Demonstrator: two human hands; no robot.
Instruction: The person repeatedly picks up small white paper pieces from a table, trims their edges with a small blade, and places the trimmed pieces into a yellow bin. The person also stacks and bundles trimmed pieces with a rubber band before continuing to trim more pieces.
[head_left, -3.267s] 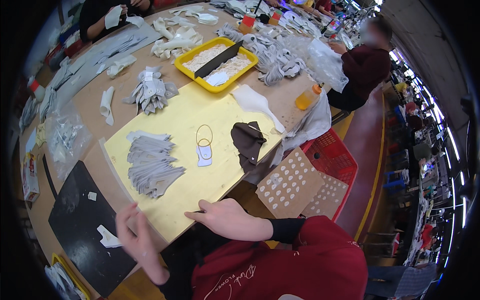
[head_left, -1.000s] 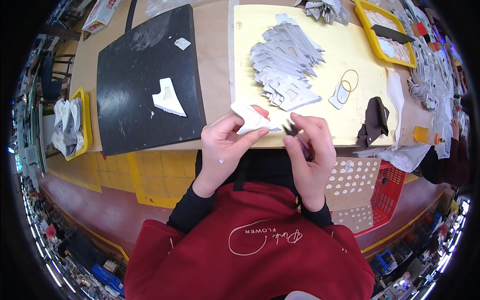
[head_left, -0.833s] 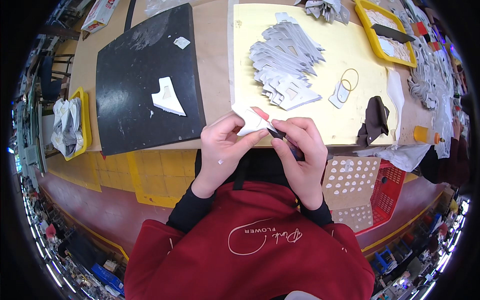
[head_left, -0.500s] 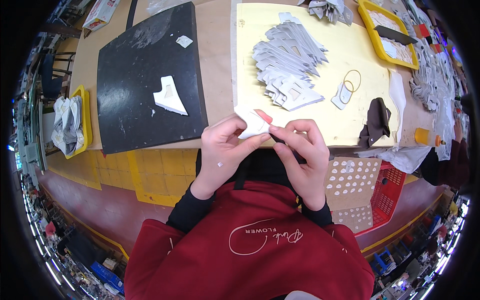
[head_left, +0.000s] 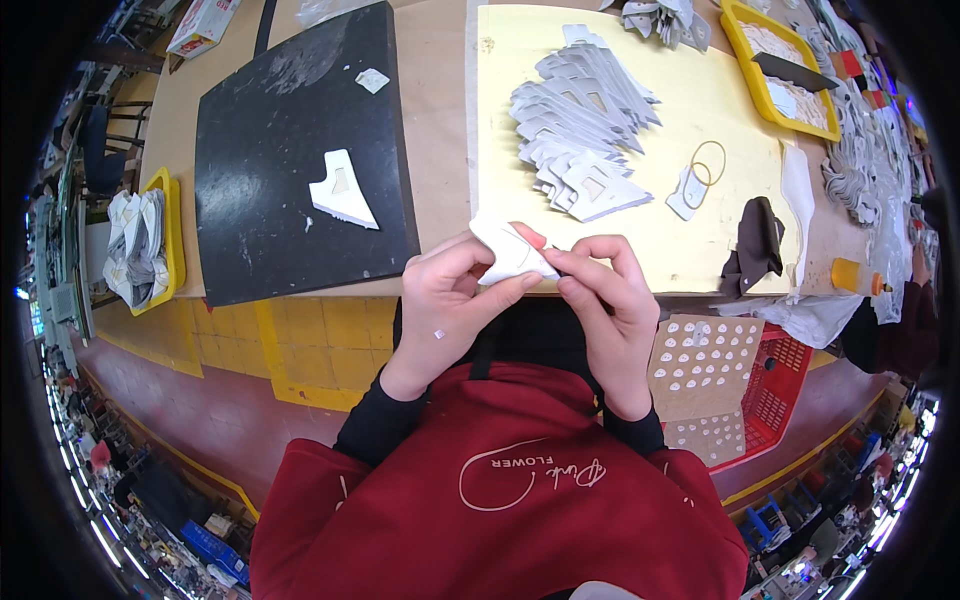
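Note:
A curved white cut piece (head_left: 506,256) is pinched between the thumb and fingers of my left hand (head_left: 438,302), above the table's near edge. My right hand (head_left: 610,300) meets the piece's right corner with thumb and forefinger pressed together. A small dark tip shows by those fingertips; what they grip is mostly hidden. Beyond my left hand, a similar white piece with a beige patch (head_left: 343,190) lies on the black board (head_left: 260,200). A fanned stack of grey-white cut pieces (head_left: 575,125) rests on the yellow sheet (head_left: 640,245).
Right of the stack lie a rubber band (head_left: 711,160) and a dark brown folded piece (head_left: 757,245). A yellow tray (head_left: 730,45) stands far right; another yellow tray (head_left: 177,240) with pieces is at left. A red crate (head_left: 785,385) sits below the table, near a brown card (head_left: 705,350).
My right fingertips have shifted slightly up and along the white piece's corner, and a dark tip now shows beside them. My left hand keeps its grip, with the piece tilted a little differently.

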